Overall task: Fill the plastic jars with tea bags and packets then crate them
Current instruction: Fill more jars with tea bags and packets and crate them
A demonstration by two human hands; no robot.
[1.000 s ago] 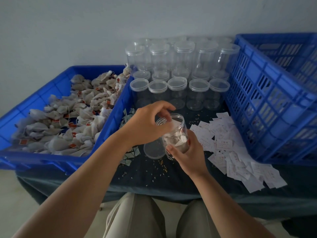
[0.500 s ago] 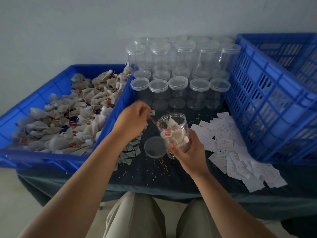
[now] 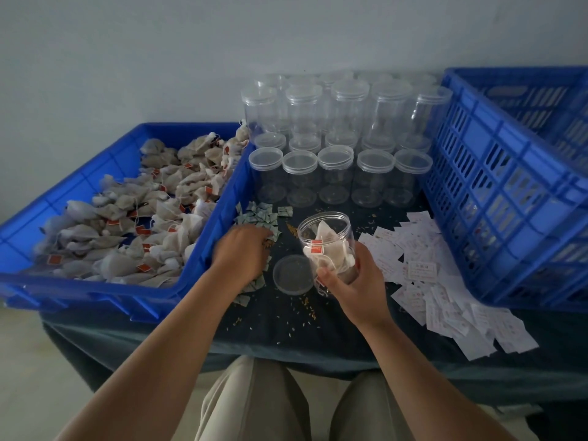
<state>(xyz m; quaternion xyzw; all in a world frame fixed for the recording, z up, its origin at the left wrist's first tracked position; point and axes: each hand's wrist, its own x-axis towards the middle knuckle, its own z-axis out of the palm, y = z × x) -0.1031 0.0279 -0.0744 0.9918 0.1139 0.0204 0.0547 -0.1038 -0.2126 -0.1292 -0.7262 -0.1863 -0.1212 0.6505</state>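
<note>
Holding the open jar (image 3: pixel 327 237) over the front middle of the table (image 3: pixel 286 332), the right hand (image 3: pixel 356 281) wraps its fingers and thumb around the lower part, and the mouth of the jar tilts a little toward the camera. The white paper slips (image 3: pixel 445 291) scattered on the right side of the table carry red print, but the letters are too small to read. The small red tags on the tea bags (image 3: pixel 127 224) show no letters that I can make out. Inside the open jar are a few tea bags, one with its red tag against the clear wall. The lid (image 3: pixel 291 275) lies flat on the table, just beside the jar on its left. The left hand (image 3: pixel 245 253) lies palm down on the heap of small packets (image 3: pixel 259 214), grey-green squares next to the wall of the blue tray (image 3: pixel 219 224). This hand is blurred, so I cannot tell if its fingers pinch a packet or only touch the heap. The blue tray on the left is full of loose tea bags. Behind the open jar stand the empty jars (image 3: pixel 335 173), clear and closed with lids, in rows, the back ones rising higher. At the right stands the blue crate (image 3: pixel 509 192) with slotted walls; its inside is not visible. Small grains lie scattered on the dark cloth of the table.
</note>
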